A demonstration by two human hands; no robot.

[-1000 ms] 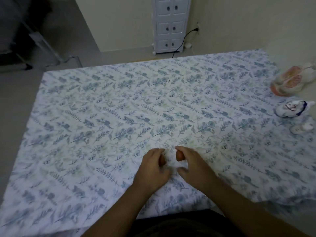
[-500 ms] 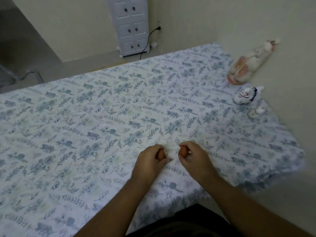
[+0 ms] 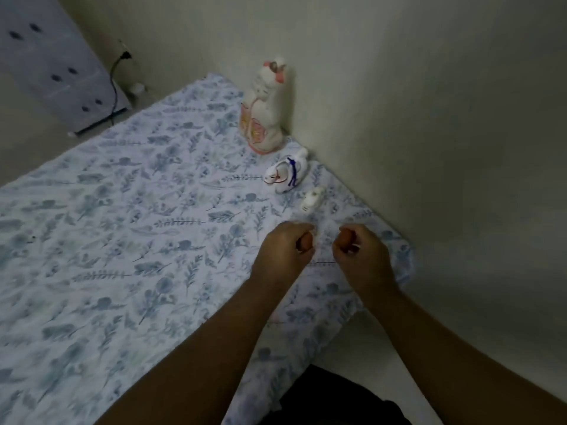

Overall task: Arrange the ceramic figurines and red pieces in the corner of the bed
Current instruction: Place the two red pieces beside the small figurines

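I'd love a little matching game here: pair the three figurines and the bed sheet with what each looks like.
Things:
1. tall cat figurine
2. middle figurine
3. smallest figurine
4. bed sheet

Descriptions:
A. plain white, nearest the hands
B. blue leaf print
C. upright, pink and orange markings
D. white with a dark blue cord

Pairs: 1-C, 2-D, 3-A, 4-B

Red pieces (image 3: 306,241) mostly hidden inside each closed hand (image 3: 283,251); drawer unit (image 3: 52,62) cut off by frame edge
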